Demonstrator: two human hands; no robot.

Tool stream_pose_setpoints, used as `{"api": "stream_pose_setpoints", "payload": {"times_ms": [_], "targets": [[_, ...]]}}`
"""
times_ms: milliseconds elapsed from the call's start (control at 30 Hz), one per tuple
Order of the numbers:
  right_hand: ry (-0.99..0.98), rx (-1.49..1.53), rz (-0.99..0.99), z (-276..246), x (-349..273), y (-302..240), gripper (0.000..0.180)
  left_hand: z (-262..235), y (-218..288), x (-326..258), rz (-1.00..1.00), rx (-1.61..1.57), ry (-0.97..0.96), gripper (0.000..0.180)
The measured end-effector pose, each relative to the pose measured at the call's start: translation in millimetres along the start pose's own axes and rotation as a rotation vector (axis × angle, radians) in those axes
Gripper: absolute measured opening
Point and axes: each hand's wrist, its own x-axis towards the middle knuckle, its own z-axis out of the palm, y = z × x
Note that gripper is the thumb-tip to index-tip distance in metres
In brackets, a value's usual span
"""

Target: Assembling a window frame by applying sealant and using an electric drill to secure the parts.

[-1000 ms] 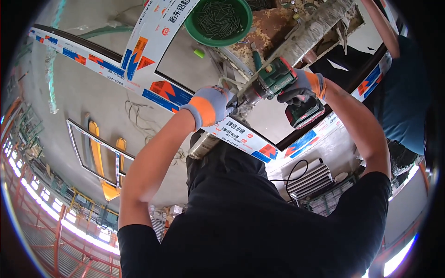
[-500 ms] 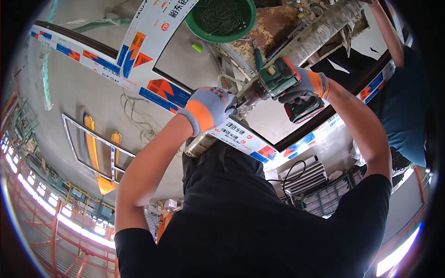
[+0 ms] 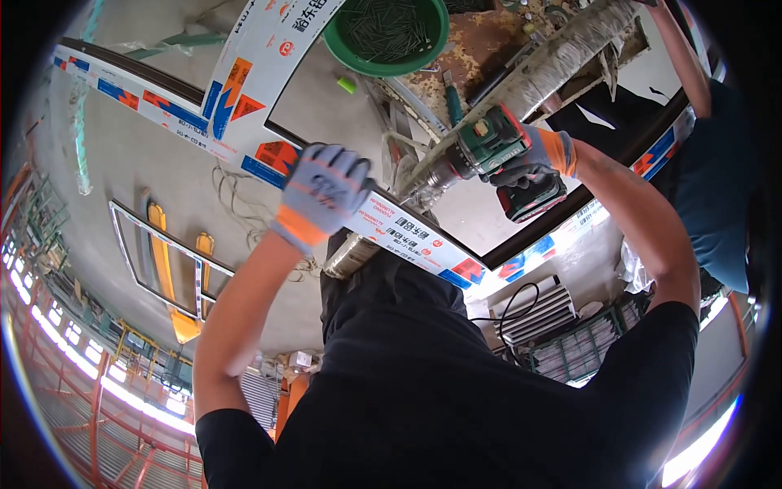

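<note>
In my gloved right hand (image 3: 533,159) is a green and black cordless drill (image 3: 489,140), my fingers wrapped round its handle. Its chuck points left, toward the near bar of a window frame (image 3: 399,232) with white, blue and orange protective film. My gloved left hand (image 3: 322,196) lies over that same bar, left of the drill's tip, with the fingers curled over its edge. The fingertips and thumb are partly hidden. The frame rests across a film-wrapped support bar (image 3: 546,69).
A green basin (image 3: 387,37) full of screws stands beyond the frame, beside a green-handled tool (image 3: 453,102). At the far right another person's arm (image 3: 683,57) reaches in. Yellow-ended stands (image 3: 160,253) and a smaller frame (image 3: 130,261) are on the left. Below the frame hangs a black cable (image 3: 517,314).
My left hand has left the drill's tip and moved left along the frame bar, fingers now over its edge. The drill has stayed nearly in place, its front end now uncovered.
</note>
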Motion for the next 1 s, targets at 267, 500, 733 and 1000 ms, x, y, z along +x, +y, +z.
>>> {"api": "stream_pose_setpoints", "payload": {"times_ms": [267,500,733,1000], "targets": [[0.041,-0.531,-0.650,-9.7,21.4,16.7,0.036,23.6,-22.4,-18.6,0.170,0.103,0.406,0.028],[-0.064,-0.466,-0.309,-21.3,17.1,29.0,0.066,28.2,-24.2,-19.0,0.161,0.069,0.355,0.029],[-0.004,-0.440,-0.412,-12.3,17.4,16.7,0.041,24.0,-22.5,-16.7,0.154,0.069,0.342,0.028],[-0.019,-0.300,-0.164,-7.7,12.5,10.9,0.037,29.6,-21.8,-17.2,0.152,0.081,0.439,0.027]]}}
